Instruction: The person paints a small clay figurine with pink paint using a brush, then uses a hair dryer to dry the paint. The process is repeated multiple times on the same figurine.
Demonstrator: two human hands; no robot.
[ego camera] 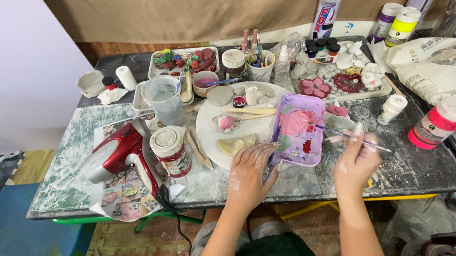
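My right hand (356, 162) grips a thin paintbrush (343, 135) whose tip rests in pink paint on a purple rectangular palette tray (299, 131). My left hand (251, 172), dusted white, lies flat on the table with its fingertips at the palette's lower left corner. Left of the palette sits a round white plate (215, 138) with small clay pieces, wooden sticks and a pink blob on it.
A red hair dryer (120, 153), a paint can (170, 149) and a clear cup of water (164, 99) stand at the left. Trays of painted clay figures (345, 73), paint bottles (442, 122), a brush cup (261, 64) and a plastic bag (448, 67) fill the back and right.
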